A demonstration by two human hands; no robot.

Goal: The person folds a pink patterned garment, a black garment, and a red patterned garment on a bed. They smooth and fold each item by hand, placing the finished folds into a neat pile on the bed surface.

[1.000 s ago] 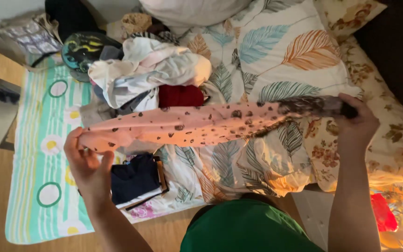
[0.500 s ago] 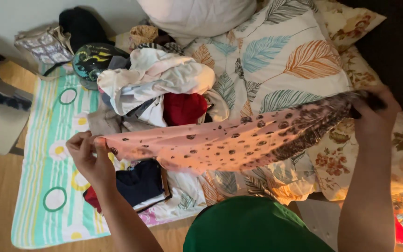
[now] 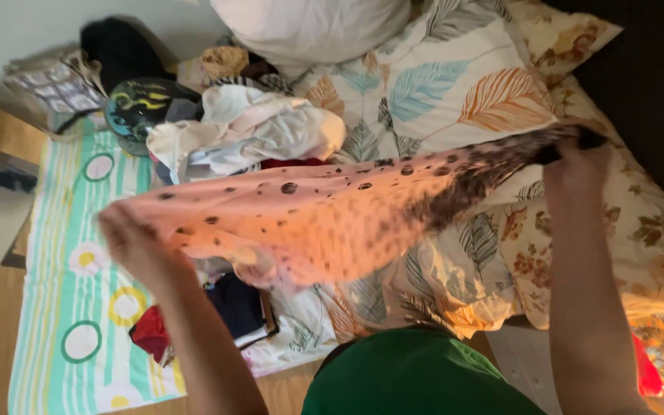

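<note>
2 hands gripping pink spotted cloth (image 3: 324, 219), left hand (image 3: 136, 242), right hand (image 3: 578, 157) (higher), long axis left-right

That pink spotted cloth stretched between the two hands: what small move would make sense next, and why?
Probably lower the pink spotted cloth flat onto the leaf-print bedding in front. The left hand and right hand grip its opposite ends, so it hangs spread in the air, sagging in the middle, with a heap of clothes just behind. It looks ready to be laid down for folding.
</note>
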